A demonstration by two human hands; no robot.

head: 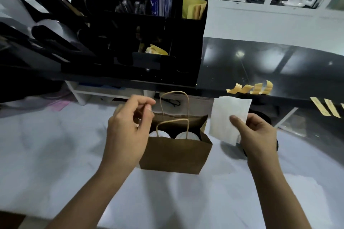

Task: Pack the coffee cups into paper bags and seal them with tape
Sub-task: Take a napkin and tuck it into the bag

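Note:
A brown paper bag (175, 154) stands open on the white counter in the middle of the head view. Two white cup lids (188, 135) show side by side inside it, and its two twisted paper handles (175, 98) stand up. My left hand (128, 132) hovers at the bag's left top edge, fingers curled with thumb and forefinger pinched near the rim; whether it grips anything is unclear. My right hand (255, 134) is beside the bag's right side and holds a white napkin (229, 117) upright.
Several yellowish tape strips (251, 88) hang from the edge of the glossy black shelf (260, 65), more at the far right (327, 108). A black organiser (130, 39) with lids and sleeves fills the back left. A dark round object (260, 117) sits behind my right hand.

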